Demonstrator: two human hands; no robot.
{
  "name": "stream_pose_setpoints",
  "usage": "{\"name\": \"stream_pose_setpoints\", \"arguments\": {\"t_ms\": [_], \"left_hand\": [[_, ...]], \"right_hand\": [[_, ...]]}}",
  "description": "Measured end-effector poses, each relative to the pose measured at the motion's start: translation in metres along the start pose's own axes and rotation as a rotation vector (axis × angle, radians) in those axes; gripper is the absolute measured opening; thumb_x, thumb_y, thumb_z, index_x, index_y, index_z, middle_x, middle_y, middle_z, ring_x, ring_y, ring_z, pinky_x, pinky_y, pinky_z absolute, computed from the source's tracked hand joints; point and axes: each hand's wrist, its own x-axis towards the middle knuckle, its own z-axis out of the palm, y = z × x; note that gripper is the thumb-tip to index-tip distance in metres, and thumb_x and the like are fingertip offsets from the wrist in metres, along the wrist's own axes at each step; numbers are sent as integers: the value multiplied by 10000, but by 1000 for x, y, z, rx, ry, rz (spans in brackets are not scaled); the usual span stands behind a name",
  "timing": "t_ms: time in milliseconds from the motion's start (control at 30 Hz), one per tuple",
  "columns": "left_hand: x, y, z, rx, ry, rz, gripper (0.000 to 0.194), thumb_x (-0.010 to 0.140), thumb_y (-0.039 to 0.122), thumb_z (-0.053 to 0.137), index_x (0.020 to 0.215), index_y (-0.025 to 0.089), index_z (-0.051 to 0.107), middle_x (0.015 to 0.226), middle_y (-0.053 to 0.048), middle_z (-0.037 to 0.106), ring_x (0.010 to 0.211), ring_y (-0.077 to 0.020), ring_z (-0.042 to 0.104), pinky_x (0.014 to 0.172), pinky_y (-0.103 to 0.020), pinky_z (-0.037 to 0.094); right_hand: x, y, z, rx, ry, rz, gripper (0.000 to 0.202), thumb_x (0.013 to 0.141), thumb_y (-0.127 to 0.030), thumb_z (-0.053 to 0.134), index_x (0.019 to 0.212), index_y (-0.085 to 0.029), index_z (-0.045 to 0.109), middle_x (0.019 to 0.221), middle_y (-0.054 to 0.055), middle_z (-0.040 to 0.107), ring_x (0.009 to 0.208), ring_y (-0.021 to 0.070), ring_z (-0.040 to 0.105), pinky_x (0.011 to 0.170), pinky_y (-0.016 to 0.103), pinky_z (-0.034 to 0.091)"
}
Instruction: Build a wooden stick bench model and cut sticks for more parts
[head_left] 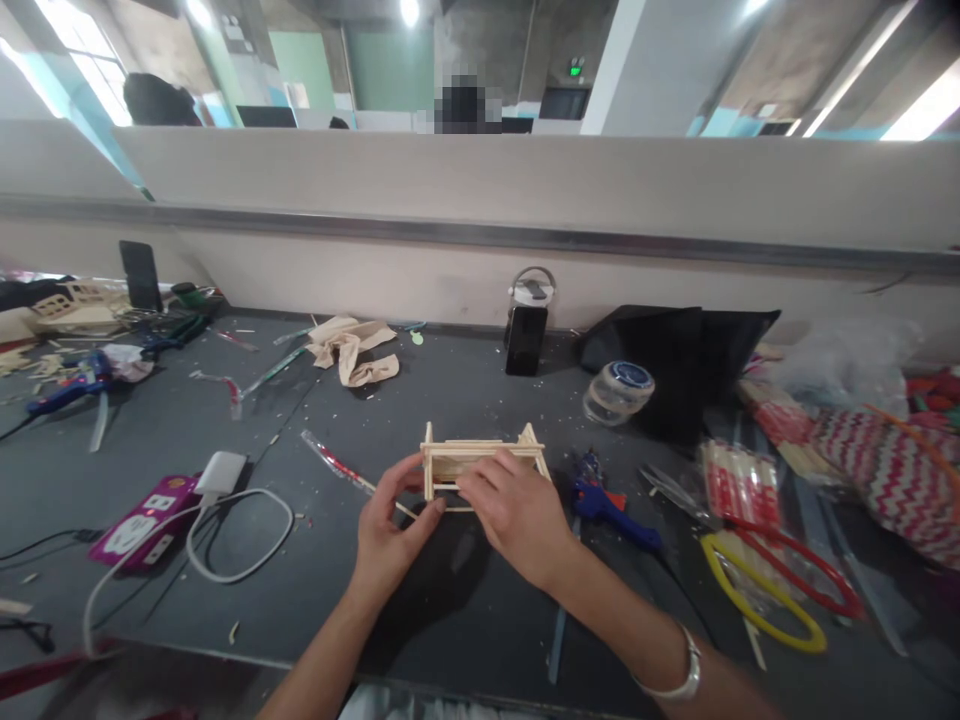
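A small frame of pale wooden sticks [480, 450] stands on the dark table in front of me, with upright corners and long rails across. My left hand [394, 520] grips its left end, thumb at the lower corner and fingers behind the post. My right hand [514, 505] is at the frame's front, its fingers bent together just under the top rail; whatever they pinch is hidden. A loose stick in red-printed wrapping [337, 465] lies left of the frame. Right of my right hand rests a blue glue gun [615, 515].
At the right are scissors with red and yellow handles [765, 590], a packet of sticks [742, 485] and a clear jar [619, 393]. A phone [526, 340] stands at the back. A purple power strip [146, 525] and white cable lie left.
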Motion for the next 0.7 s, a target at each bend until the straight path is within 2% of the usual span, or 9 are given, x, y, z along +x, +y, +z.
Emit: {"name": "stream_pose_setpoints", "arguments": {"t_ms": [267,700], "left_hand": [[-3,1,-2,18,42,8,305,750,268,682,1032,191,593,930,-39,661,883,-175,617,843,-300,478],[-4,0,-2,71,84,47,283,737,303,687,988,187,627,898,-43,676,858,-183,634,820,-299,497]], "right_hand": [[1,2,-1,4,-46,-3,125,815,-81,572,834,-196,618,825,36,620,850,198,500,704,289,415],[0,2,1,12,-52,-10,129,823,-87,566,856,-195,628,843,38,637,848,199,503,711,290,418]]}}
